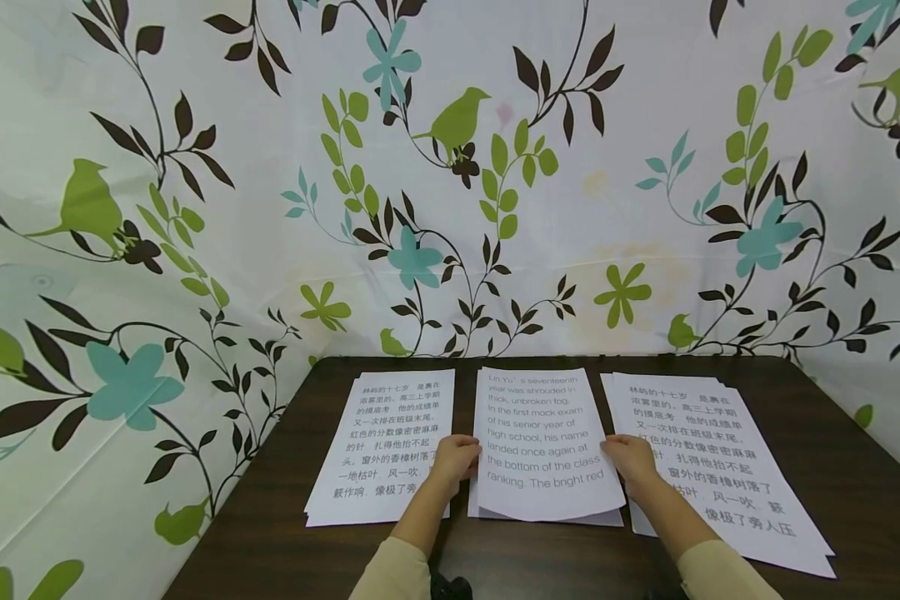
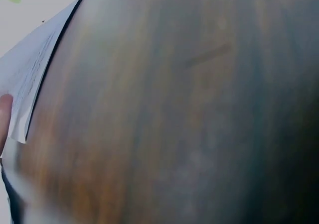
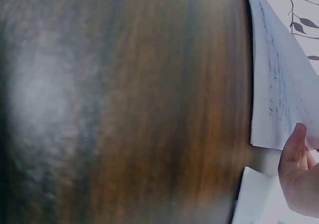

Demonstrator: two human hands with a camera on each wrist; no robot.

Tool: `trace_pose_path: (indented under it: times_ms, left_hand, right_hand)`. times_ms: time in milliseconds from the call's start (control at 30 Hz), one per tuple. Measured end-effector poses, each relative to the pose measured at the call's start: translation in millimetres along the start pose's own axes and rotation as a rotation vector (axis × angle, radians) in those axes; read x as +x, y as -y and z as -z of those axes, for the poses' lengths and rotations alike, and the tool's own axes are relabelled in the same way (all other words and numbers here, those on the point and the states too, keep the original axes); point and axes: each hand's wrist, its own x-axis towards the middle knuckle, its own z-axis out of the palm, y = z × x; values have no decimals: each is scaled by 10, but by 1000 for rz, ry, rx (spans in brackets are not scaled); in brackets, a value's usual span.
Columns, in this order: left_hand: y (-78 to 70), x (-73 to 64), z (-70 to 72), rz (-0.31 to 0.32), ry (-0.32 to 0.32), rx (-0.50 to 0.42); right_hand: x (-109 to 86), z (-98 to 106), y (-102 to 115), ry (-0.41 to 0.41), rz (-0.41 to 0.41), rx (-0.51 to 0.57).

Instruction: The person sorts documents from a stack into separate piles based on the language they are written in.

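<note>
A white sheet of paper [image 1: 543, 437] with large English print is held between both hands at the middle of the table, its lower edge bowed toward the viewer. My left hand [image 1: 456, 458] pinches its left edge. At the opposite edge, my right hand [image 1: 632, 460] pinches the sheet, with the thumb [image 3: 297, 139] lying on the printed face in the right wrist view. Beneath it, another white sheet [image 1: 588, 519] shows along the bottom. In the left wrist view only a fingertip [image 2: 4, 115] appears against the paper [image 2: 30, 67].
Left of the held sheet lies a stack of papers [image 1: 390, 417] with Chinese print. A similar, slightly fanned stack [image 1: 708, 442] lies to the right, partly behind the right hand. All rest on a dark wooden table [image 1: 270, 542], backed by a patterned cloth [image 1: 570, 250].
</note>
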Motion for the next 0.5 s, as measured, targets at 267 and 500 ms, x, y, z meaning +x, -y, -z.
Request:
trace_pose_path:
  times_ms: [267, 500]
  left_hand:
    - [10, -41, -27, 20, 35, 97]
    - [34, -64, -27, 4, 43, 157]
  right_hand:
    - [8, -6, -38, -2, -19, -15]
    - [8, -22, -73, -17, -26, -45]
